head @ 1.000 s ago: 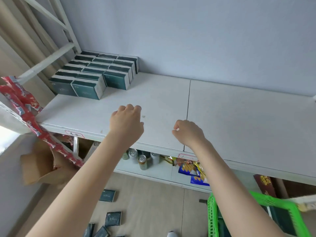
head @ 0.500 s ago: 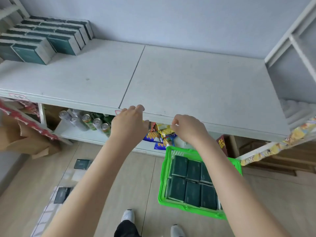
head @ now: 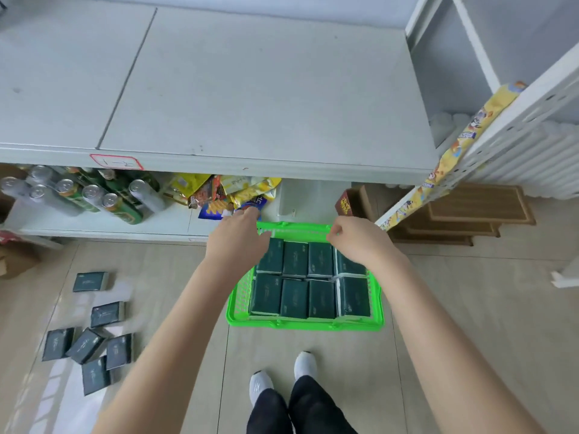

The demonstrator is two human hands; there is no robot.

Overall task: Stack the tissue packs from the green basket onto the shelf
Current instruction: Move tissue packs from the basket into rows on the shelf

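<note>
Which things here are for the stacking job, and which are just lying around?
For the job:
green basket
tissue packs inside it
shelf
left hand and right hand, above the basket

Just lying about:
loose packs on the floor
drink cans on the lower shelf
snack bags beside the cans

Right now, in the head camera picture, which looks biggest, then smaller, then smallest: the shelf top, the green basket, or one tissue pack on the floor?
1. shelf top, largest by far
2. green basket
3. tissue pack on the floor, smallest
</note>
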